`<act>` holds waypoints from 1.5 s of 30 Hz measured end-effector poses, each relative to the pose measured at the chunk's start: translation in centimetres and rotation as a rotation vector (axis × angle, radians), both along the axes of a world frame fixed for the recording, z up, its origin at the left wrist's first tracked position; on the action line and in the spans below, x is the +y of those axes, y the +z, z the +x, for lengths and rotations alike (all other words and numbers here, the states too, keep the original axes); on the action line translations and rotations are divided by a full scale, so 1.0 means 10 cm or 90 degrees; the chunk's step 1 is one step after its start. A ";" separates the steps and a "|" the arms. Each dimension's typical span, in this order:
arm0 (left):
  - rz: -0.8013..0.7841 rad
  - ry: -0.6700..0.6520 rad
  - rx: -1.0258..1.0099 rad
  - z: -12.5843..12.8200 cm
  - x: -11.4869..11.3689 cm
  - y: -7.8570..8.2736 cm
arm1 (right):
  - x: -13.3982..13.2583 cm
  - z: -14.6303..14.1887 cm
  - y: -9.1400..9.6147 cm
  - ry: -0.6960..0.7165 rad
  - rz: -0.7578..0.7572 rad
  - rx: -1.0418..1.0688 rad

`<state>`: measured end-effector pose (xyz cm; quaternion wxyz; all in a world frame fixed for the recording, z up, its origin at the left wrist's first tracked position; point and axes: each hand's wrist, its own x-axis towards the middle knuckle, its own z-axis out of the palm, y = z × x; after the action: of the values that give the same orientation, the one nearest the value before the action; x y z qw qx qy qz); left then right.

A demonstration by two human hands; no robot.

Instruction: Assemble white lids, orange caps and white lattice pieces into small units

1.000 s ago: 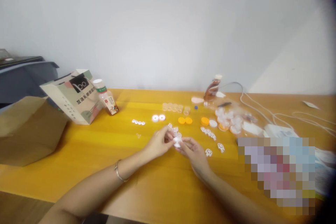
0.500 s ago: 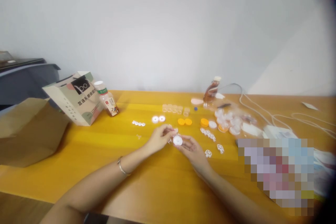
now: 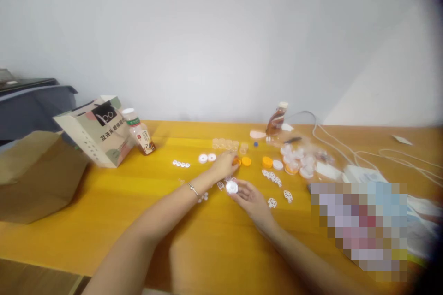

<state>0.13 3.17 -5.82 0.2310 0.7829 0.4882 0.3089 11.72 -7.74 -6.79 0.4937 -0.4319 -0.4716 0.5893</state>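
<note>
My right hand (image 3: pixel 251 198) pinches a white round plastic disc (image 3: pixel 231 187) by its edge above the middle of the table. Farther forward, my left hand (image 3: pixel 224 166) has its fingers closed at an orange round disc (image 3: pixel 237 161), which they partly cover. Beside that disc lies a second orange disc (image 3: pixel 246 162). Just behind my left hand stands a row of small clear cups (image 3: pixel 224 144). Two white round pieces (image 3: pixel 206 158) lie left of its fingers. Small white cut-out pieces (image 3: pixel 220 186) rest on the table beneath my hands.
White cut-out plates (image 3: pixel 272 177) and a pile of round clear and white parts (image 3: pixel 299 159) lie to the right. A brown drink bottle (image 3: pixel 276 120), another bottle (image 3: pixel 139 132), a paper bag (image 3: pixel 93 133), a brown bag (image 3: pixel 38 175) and white cables (image 3: pixel 339 138) surround the work area.
My left hand has moved away from the white disc, forward and right, to the orange disc. My right hand still holds the white disc in nearly the same place.
</note>
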 end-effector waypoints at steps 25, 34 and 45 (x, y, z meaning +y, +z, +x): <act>-0.553 -0.042 -0.631 -0.67 -0.95 0.16 | -0.06 -0.01 0.07 0.018 0.051 -0.047; -0.419 -0.096 -0.479 -0.69 -0.96 0.15 | -0.06 -0.01 0.06 0.026 0.075 -0.064; -0.060 -0.045 -0.189 -0.53 -1.15 0.21 | -0.09 -0.02 0.00 0.057 0.117 -0.077</act>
<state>-5.21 -8.34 -3.68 0.3477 0.7335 0.4348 0.3899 11.51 -8.62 -6.84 0.4754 -0.3979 -0.5713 0.5378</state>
